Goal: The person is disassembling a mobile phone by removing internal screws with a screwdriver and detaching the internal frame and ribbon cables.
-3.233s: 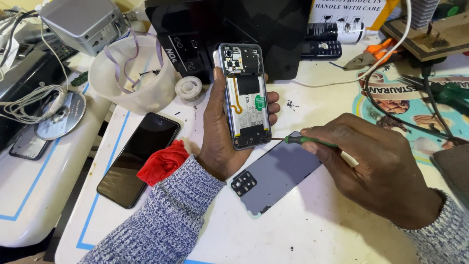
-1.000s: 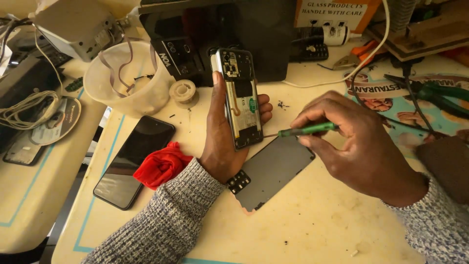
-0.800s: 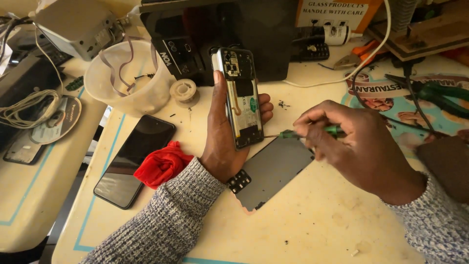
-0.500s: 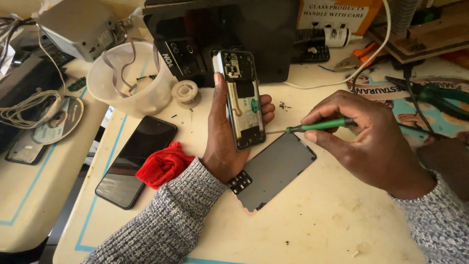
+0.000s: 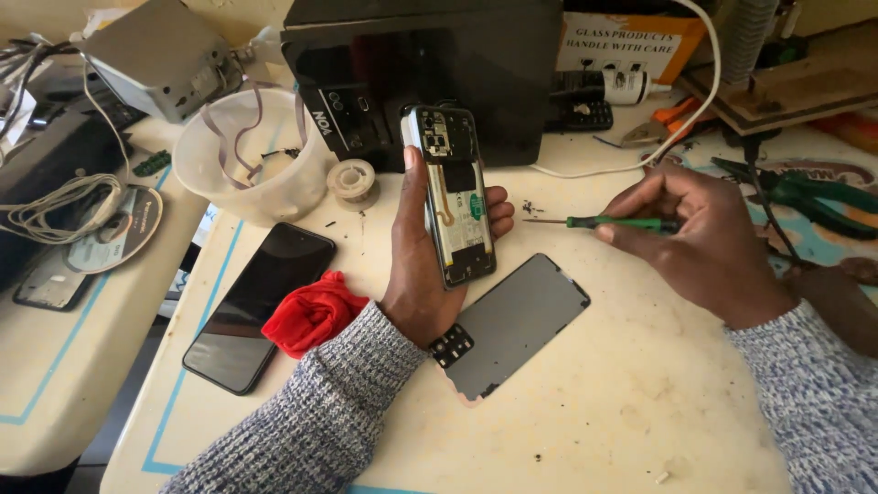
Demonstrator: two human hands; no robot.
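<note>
Above the middle of the bench (image 5: 585, 430), your left hand (image 5: 425, 274) is clamped around the opened phone (image 5: 455, 197), holding it upright off the surface with its bare insides facing you and its long axis running from 12 to 6 o'clock. Your right hand (image 5: 704, 233), well apart at 3 o'clock from the phone, pinches the green screwdriver (image 5: 604, 222), whose shaft lies level and points toward 9 o'clock, its tip just short of the phone's right edge. At 5 o'clock from the phone, the grey back cover (image 5: 517, 325) lies flat.
</note>
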